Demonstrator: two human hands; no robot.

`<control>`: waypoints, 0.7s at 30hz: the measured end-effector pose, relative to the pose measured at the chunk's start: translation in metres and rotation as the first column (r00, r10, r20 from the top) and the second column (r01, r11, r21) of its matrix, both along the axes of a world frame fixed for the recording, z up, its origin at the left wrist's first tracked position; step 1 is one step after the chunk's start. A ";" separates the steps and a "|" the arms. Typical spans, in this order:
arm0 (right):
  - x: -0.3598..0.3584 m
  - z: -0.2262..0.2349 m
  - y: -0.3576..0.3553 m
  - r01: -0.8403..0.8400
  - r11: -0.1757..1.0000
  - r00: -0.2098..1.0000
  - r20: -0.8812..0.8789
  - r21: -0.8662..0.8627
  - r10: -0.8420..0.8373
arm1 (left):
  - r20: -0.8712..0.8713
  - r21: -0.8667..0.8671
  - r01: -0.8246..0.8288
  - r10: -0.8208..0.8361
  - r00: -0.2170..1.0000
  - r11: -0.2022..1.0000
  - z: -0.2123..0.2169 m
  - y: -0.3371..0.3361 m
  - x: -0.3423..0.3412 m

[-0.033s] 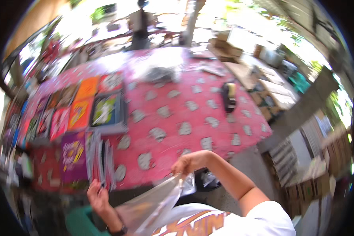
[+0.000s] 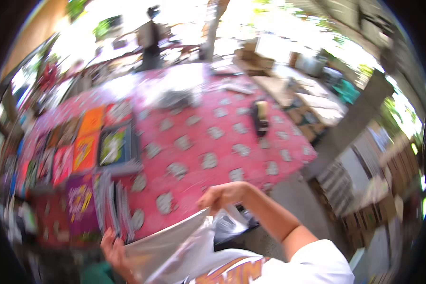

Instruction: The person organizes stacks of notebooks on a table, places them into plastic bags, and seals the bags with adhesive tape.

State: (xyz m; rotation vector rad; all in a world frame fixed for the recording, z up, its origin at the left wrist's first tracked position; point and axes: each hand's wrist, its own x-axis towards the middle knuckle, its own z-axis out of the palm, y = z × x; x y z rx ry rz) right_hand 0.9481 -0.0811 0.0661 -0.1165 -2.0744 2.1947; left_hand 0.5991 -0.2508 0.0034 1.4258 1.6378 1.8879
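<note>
Just in front of the bench (image 2: 199, 170), holding a bag (image 2: 175, 239) taut.
Pinching its edge with the right hand (image 2: 217, 196); resting the left hand (image 2: 116, 253) at the other end, cannot tell whether clamped.

A pink, pale-patched cloth (image 2: 227, 149) covers the table. A dark tape dispenser (image 2: 260, 120) sits on it towards 2 o'clock, a blurred grey heap (image 2: 174, 99) towards 11. Beyond the table, a person (image 2: 150, 42) stands at 11 o'clock, cardboard boxes (image 2: 256, 60) at 1, green cloth or plastic (image 2: 347, 93) at 2. Brown cartons (image 2: 371, 213) fill 4 o'clock.
</note>
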 end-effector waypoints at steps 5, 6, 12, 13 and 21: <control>0.038 -0.016 -0.007 0.486 0.727 0.803 -0.081 -0.485 -0.591 | 0.430 0.059 0.331 -0.323 0.843 0.942 0.004 0.044 0.049; 0.053 -0.028 -0.009 0.581 0.629 0.720 -0.033 -0.517 -0.693 | 0.649 0.191 0.492 -0.486 0.586 0.849 0.004 0.048 0.074; 0.095 -0.112 -0.006 0.836 0.203 0.384 0.279 -0.509 -0.880 | 0.787 0.469 0.812 -0.581 -0.205 0.348 -0.047 0.058 0.130; 0.098 -0.125 -0.001 0.887 0.159 0.332 0.359 -0.434 -0.872 | 0.731 0.149 0.892 -0.655 0.191 0.426 -0.062 0.067 0.129; 0.095 -0.164 0.036 0.992 0.117 0.125 0.169 -0.056 -0.978 | 0.953 -0.269 0.727 0.067 0.294 0.632 -0.074 0.107 0.164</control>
